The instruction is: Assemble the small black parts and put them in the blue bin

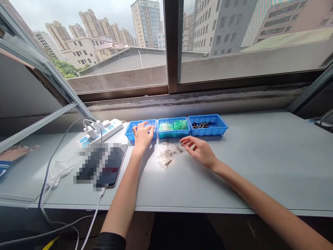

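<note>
My left hand (143, 134) is over the left blue bin (130, 131), its fingers bent and apart; what lies beneath them is mostly hidden. Beside it, the middle blue bin (173, 134) holds green circuit boards (180, 125). Small black parts (201, 125) lie in the right blue bin (217, 130). A pile of small clear plastic bags (166, 155) rests on the table in front of the middle bin. My right hand (199, 150) is at the right edge of this pile, thumb and fingertips close together; anything between them is too small to make out.
On the left are a power strip (110, 132) with plugs, a partly blurred tablet (116, 168), white cloth (58, 172) and loose cables (52, 152). Another person's hand (17, 152) shows at the far left. A window frame (172, 45) stands behind the grey table (260, 166).
</note>
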{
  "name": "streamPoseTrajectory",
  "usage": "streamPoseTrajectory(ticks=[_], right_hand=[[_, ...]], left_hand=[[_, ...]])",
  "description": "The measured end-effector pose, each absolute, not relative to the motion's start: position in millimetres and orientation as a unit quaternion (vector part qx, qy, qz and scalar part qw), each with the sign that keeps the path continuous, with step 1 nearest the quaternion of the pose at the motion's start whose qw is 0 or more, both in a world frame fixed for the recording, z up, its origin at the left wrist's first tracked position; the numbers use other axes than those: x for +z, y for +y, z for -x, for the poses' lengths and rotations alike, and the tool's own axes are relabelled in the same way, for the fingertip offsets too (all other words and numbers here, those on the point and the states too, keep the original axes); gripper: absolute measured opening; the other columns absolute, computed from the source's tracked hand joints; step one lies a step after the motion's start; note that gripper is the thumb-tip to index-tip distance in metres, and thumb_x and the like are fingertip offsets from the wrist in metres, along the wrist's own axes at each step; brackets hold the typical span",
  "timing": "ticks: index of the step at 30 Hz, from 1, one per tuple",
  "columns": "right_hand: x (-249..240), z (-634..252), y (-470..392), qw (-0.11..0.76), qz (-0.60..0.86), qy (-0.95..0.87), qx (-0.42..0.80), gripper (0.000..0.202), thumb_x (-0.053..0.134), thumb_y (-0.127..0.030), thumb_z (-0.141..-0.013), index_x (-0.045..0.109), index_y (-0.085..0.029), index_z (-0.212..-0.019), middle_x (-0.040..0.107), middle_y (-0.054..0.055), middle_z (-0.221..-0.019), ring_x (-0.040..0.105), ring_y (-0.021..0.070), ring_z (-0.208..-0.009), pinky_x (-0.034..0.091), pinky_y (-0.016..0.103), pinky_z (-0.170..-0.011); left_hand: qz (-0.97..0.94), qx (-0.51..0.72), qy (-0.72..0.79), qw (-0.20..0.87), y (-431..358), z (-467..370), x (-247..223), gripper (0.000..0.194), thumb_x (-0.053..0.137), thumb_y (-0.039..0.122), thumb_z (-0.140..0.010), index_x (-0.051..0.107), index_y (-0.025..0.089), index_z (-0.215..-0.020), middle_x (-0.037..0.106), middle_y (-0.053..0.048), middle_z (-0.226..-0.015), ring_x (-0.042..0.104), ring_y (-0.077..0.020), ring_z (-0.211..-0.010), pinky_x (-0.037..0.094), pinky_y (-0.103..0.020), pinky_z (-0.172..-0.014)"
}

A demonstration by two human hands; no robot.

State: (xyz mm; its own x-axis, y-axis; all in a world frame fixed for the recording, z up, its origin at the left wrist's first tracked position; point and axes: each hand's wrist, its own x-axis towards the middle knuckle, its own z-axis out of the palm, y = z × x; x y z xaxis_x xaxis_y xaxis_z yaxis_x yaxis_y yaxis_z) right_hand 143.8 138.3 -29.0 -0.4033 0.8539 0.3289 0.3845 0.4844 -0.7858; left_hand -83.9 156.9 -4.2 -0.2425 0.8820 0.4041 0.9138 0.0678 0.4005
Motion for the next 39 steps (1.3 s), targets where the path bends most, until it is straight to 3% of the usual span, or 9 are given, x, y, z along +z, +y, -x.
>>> streamPoseTrajectory(ticks=[3, 7, 12, 16, 19, 23, 29, 35, 39], right_hand=[[-34, -145, 140, 0.320, 0.398, -0.836, 0.199, 0.022, 0.047, -0.030, -0.083, 0.062, -0.024, -0.098, 0.065, 0.005, -0.100, 0.059, 0.0214, -0.091, 0.047, 0.035, -0.076], [-42, -146, 145, 0.251, 0.377, -0.879, 0.150, 0.030, 0.048, -0.033, -0.085, 0.061, -0.023, -0.110, 0.061, 0.008, -0.114, 0.053, 0.0240, -0.105, 0.040, 0.042, -0.090], [-44, -145, 147, 0.210, 0.385, -0.886, 0.152, 0.030, 0.047, -0.034, -0.086, 0.062, -0.023, -0.109, 0.059, 0.009, -0.118, 0.051, 0.0240, -0.109, 0.038, 0.043, -0.093], [-41, -146, 146, 0.205, 0.403, -0.876, 0.171, 0.028, 0.048, -0.037, -0.085, 0.063, -0.024, -0.105, 0.056, 0.010, -0.120, 0.048, 0.0261, -0.113, 0.036, 0.045, -0.094], [-40, -148, 148, 0.211, 0.407, -0.869, 0.187, 0.026, 0.047, -0.042, -0.085, 0.064, -0.025, -0.096, 0.056, 0.009, -0.121, 0.047, 0.0262, -0.115, 0.034, 0.046, -0.095], [-41, -150, 153, 0.224, 0.383, -0.874, 0.197, 0.025, 0.044, -0.040, -0.088, 0.064, -0.026, -0.091, 0.057, 0.007, -0.119, 0.048, 0.0238, -0.112, 0.035, 0.045, -0.094], [-38, -152, 159, 0.233, 0.381, -0.865, 0.229, 0.022, 0.054, -0.037, -0.083, 0.060, -0.024, -0.099, 0.063, 0.005, -0.105, 0.054, 0.0223, -0.099, 0.038, 0.042, -0.087], [-41, -152, 157, 0.227, 0.414, -0.852, 0.226, 0.034, 0.057, -0.042, -0.080, 0.058, -0.024, -0.109, 0.060, 0.006, -0.106, 0.052, 0.0237, -0.101, 0.038, 0.042, -0.087], [-41, -153, 154, 0.236, 0.401, -0.859, 0.215, 0.021, 0.059, -0.042, -0.078, 0.064, -0.025, -0.090, 0.061, 0.005, -0.101, 0.053, 0.0237, -0.099, 0.038, 0.042, -0.087]], left_hand=[[0.648, -0.248, -0.720, 0.001, 155, 84, -3, 0.035, 0.038, 0.030, -0.086, 0.066, 0.021, -0.068, 0.066, -0.007, -0.093, 0.054, -0.0261, -0.093, 0.029, -0.049, -0.095], [0.656, -0.219, -0.722, -0.002, 154, 85, -2, 0.043, 0.033, 0.033, -0.088, 0.065, 0.021, -0.062, 0.065, -0.008, -0.096, 0.052, -0.0268, -0.098, 0.028, -0.050, -0.097], [0.659, -0.234, -0.715, -0.011, 156, 86, -5, 0.038, 0.035, 0.034, -0.086, 0.063, 0.021, -0.065, 0.065, -0.010, -0.098, 0.049, -0.0290, -0.104, 0.027, -0.051, -0.097], [0.617, -0.359, -0.698, 0.053, 151, 79, 1, 0.016, 0.049, 0.032, -0.082, 0.061, 0.021, -0.084, 0.061, -0.010, -0.104, 0.048, -0.0302, -0.105, 0.031, -0.047, -0.094], [0.639, -0.397, -0.653, 0.093, 144, 67, 10, 0.015, 0.052, 0.032, -0.082, 0.057, 0.021, -0.092, 0.060, -0.007, -0.099, 0.052, -0.0264, -0.097, 0.034, -0.041, -0.088], [0.805, -0.253, -0.536, -0.024, 136, 43, 7, 0.019, 0.050, 0.035, -0.085, 0.060, 0.022, -0.077, 0.060, -0.001, -0.081, 0.056, -0.0187, -0.082, 0.037, -0.034, -0.080], [0.818, -0.071, -0.570, -0.037, 131, 13, -15, 0.015, 0.051, 0.025, -0.083, 0.060, 0.018, -0.093, 0.057, -0.007, -0.096, 0.052, -0.0230, -0.091, 0.040, -0.036, -0.078], [0.776, -0.097, -0.618, -0.080, 133, 20, -12, 0.020, 0.064, 0.036, -0.075, 0.061, 0.019, -0.084, 0.056, -0.005, -0.093, 0.050, -0.0243, -0.094, 0.040, -0.038, -0.082], [0.777, -0.138, -0.604, -0.116, 137, 23, -14, 0.015, 0.069, 0.033, -0.070, 0.060, 0.020, -0.070, 0.059, -0.003, -0.086, 0.051, -0.0228, -0.091, 0.039, -0.036, -0.080]])
